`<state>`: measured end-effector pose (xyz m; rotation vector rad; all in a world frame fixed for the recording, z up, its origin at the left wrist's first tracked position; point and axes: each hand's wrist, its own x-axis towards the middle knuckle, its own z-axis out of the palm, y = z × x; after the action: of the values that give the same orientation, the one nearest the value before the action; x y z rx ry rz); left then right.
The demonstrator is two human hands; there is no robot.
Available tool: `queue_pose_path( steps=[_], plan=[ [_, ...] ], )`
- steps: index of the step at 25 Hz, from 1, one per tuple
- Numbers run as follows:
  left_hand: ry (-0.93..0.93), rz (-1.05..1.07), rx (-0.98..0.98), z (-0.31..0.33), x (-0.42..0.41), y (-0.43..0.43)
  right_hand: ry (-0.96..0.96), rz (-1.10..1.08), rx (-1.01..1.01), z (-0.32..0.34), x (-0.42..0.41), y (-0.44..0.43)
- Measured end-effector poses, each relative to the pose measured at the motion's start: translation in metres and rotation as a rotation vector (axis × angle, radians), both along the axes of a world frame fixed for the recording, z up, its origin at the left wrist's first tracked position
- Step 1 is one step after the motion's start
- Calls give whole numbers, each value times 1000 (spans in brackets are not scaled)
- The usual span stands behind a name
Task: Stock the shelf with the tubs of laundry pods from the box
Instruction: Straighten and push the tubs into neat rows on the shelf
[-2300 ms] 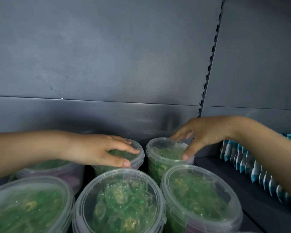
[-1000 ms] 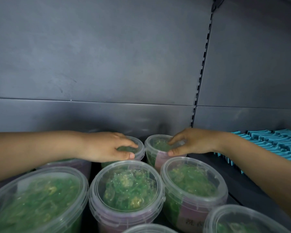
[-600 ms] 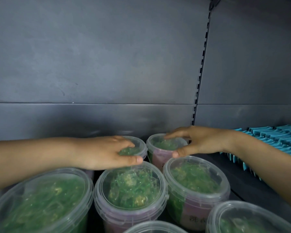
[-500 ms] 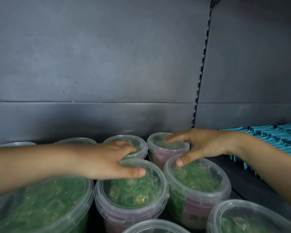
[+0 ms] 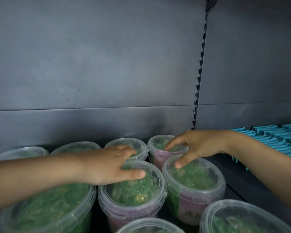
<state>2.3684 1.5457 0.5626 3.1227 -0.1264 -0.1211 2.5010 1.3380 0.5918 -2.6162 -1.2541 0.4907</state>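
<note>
Masking 4 tub lids (image 5: 138,190): left hand (image 5: 107,164), right hand (image 5: 198,145)

We see the tubs (image 5: 133,190) as clear, glossy plastic with smooth lids, and the laundry pods (image 5: 191,177) inside as shiny green gel. Their lilac labels (image 5: 190,209) look matt. The back panel (image 5: 97,64) reads as grey painted metal, satin and faintly scuffed. The shelf (image 5: 242,182) is dark and matt.
</note>
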Motion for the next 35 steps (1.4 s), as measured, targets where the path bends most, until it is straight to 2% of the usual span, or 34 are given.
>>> queue_pose_path(
  steps=[3, 7, 10, 12, 15, 21, 28, 35],
  plan=[
    [-148, 39, 94, 3, -10, -10, -147, 15, -70, 9, -18, 4],
    [-337, 115, 239, 10, -40, -31, -494, 71, -164, 13, -64, 0],
    [-464, 201, 227, 25, -86, -55, -661, 83, -148, 18, -106, -21],
    [-493, 280, 183, 34, -126, -73, -674, 93, -101, 20, -138, -41],
    [-442, 373, 187, 41, -190, -103, -616, 121, -23, 18, -186, -70],
    [-370, 592, 445, 43, -303, -141, -538, 158, 36, 10, -258, -91],
    [-312, 762, 407, 34, -361, -127, -571, 131, 144, 8, -298, -78],
    [-337, 706, 350, 20, -393, -95, -540, 88, 81, -9, -337, -45]
  ],
)
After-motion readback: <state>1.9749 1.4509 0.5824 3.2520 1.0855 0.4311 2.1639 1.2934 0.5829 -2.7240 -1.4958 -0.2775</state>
